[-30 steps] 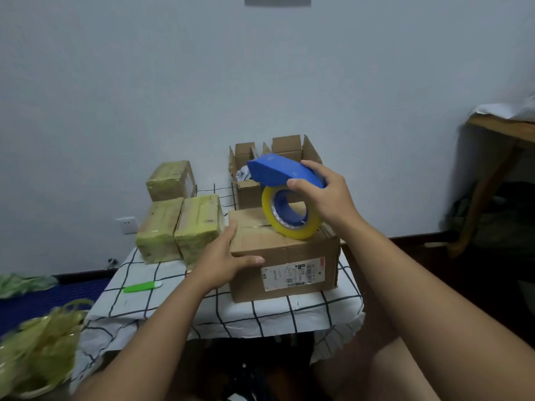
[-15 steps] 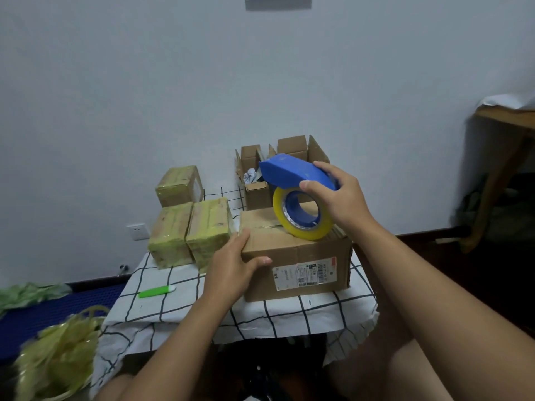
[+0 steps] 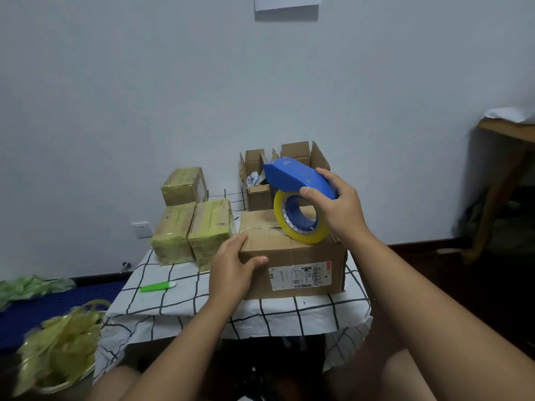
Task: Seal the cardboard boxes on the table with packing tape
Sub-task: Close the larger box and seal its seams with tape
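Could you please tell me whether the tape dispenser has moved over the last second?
No. Judged against the cardboard box, the tape dispenser sits at the same spot over its top.

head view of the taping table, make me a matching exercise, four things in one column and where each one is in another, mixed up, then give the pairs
Things:
1. tape dispenser
2. green cutter
3. open box
4. labelled box

Places:
A. lying on the checked cloth, left of the left hand
B. at the back of the table by the wall
C. held in the right hand, its roll over the box top
D. at the table's front, gripped at its left corner by the left hand

Pairs: 1-C, 2-A, 3-B, 4-D
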Demonstrator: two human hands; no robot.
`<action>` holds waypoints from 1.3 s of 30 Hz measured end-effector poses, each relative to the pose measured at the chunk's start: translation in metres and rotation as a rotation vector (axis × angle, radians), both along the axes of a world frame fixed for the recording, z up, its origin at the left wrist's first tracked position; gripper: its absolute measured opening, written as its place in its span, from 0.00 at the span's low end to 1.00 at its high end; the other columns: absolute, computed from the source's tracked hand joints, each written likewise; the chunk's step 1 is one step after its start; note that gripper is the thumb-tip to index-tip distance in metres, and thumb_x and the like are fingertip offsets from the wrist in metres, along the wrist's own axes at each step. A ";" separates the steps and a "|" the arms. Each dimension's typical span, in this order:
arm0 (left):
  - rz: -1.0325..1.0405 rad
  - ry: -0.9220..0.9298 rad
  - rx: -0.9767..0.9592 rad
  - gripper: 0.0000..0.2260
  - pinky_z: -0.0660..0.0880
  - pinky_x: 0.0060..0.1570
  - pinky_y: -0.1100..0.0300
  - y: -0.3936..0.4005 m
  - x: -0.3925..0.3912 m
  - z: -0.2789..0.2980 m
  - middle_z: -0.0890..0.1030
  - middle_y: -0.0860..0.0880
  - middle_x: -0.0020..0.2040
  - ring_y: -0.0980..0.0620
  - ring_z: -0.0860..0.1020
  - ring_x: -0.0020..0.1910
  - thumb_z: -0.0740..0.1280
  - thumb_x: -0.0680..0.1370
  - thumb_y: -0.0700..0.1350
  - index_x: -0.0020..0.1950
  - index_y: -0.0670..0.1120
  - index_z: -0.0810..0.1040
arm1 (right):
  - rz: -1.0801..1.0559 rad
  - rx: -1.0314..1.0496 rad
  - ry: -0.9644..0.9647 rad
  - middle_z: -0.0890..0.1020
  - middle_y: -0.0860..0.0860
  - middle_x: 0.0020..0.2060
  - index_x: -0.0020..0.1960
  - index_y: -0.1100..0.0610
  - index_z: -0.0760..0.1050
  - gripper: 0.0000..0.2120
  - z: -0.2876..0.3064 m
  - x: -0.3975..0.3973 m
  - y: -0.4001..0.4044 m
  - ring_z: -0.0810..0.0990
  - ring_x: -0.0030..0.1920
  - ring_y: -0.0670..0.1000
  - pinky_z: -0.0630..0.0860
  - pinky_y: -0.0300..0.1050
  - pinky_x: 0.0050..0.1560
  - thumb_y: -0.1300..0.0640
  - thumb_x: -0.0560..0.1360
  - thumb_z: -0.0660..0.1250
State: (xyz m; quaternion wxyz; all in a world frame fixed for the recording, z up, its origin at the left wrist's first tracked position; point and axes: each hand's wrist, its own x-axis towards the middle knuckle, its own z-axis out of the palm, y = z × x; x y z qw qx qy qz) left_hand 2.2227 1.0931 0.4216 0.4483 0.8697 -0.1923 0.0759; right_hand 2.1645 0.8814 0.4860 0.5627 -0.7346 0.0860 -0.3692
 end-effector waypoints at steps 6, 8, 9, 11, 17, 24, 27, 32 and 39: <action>0.012 0.060 -0.062 0.35 0.66 0.57 0.61 0.000 0.000 0.003 0.68 0.50 0.65 0.51 0.70 0.62 0.78 0.69 0.51 0.73 0.50 0.68 | -0.002 -0.011 0.011 0.77 0.49 0.63 0.71 0.51 0.73 0.27 0.002 0.001 0.000 0.78 0.59 0.49 0.76 0.36 0.52 0.48 0.74 0.74; -0.052 0.091 -0.041 0.38 0.65 0.61 0.60 0.003 0.005 0.009 0.62 0.52 0.65 0.53 0.67 0.63 0.78 0.69 0.51 0.75 0.53 0.64 | -0.002 -0.001 0.006 0.77 0.49 0.62 0.70 0.51 0.73 0.27 0.003 0.001 0.000 0.78 0.59 0.49 0.75 0.34 0.50 0.49 0.74 0.74; -0.106 0.100 -0.012 0.40 0.64 0.65 0.57 0.005 0.010 0.014 0.60 0.52 0.69 0.51 0.65 0.67 0.78 0.69 0.51 0.76 0.55 0.62 | -0.003 0.008 0.000 0.77 0.49 0.62 0.70 0.52 0.73 0.27 0.004 0.000 0.000 0.78 0.58 0.48 0.76 0.33 0.49 0.50 0.74 0.75; -0.267 0.129 0.083 0.44 0.60 0.71 0.51 0.010 0.026 0.026 0.51 0.55 0.77 0.51 0.57 0.75 0.78 0.68 0.53 0.78 0.57 0.58 | -0.009 0.024 -0.020 0.77 0.49 0.61 0.70 0.53 0.73 0.25 0.005 -0.001 0.000 0.78 0.56 0.46 0.76 0.30 0.45 0.52 0.74 0.74; -0.470 -0.073 0.714 0.41 0.58 0.74 0.50 0.008 0.058 0.042 0.50 0.55 0.80 0.52 0.52 0.78 0.70 0.71 0.65 0.79 0.58 0.55 | -0.109 0.148 -0.143 0.80 0.46 0.53 0.62 0.51 0.76 0.17 0.017 -0.006 -0.010 0.80 0.49 0.43 0.78 0.33 0.46 0.56 0.74 0.74; -0.042 -0.405 0.957 0.39 0.73 0.54 0.49 -0.013 0.001 0.036 0.70 0.44 0.68 0.41 0.71 0.64 0.48 0.73 0.76 0.75 0.52 0.59 | -0.220 0.193 -0.230 0.79 0.45 0.52 0.60 0.50 0.77 0.17 0.034 -0.013 -0.026 0.81 0.49 0.44 0.78 0.36 0.47 0.54 0.73 0.75; -0.252 -0.276 1.032 0.46 0.63 0.67 0.45 0.000 0.007 0.050 0.62 0.45 0.75 0.40 0.61 0.72 0.60 0.68 0.77 0.78 0.57 0.51 | -0.215 0.190 -0.223 0.79 0.44 0.51 0.60 0.49 0.77 0.16 0.033 -0.022 -0.026 0.81 0.50 0.45 0.78 0.34 0.46 0.54 0.73 0.74; -0.515 -0.290 0.971 0.44 0.44 0.76 0.48 0.021 0.044 0.050 0.45 0.52 0.81 0.47 0.43 0.79 0.73 0.72 0.58 0.79 0.62 0.47 | -0.180 0.172 -0.191 0.79 0.45 0.53 0.62 0.51 0.77 0.18 0.024 -0.034 -0.019 0.80 0.51 0.45 0.78 0.35 0.47 0.54 0.73 0.75; -0.270 -0.635 0.967 0.33 0.64 0.62 0.52 -0.003 0.009 0.042 0.73 0.48 0.65 0.46 0.69 0.63 0.55 0.75 0.72 0.74 0.57 0.63 | -0.163 0.179 -0.217 0.80 0.46 0.53 0.62 0.52 0.77 0.18 0.038 -0.036 -0.011 0.80 0.51 0.45 0.78 0.35 0.48 0.56 0.74 0.75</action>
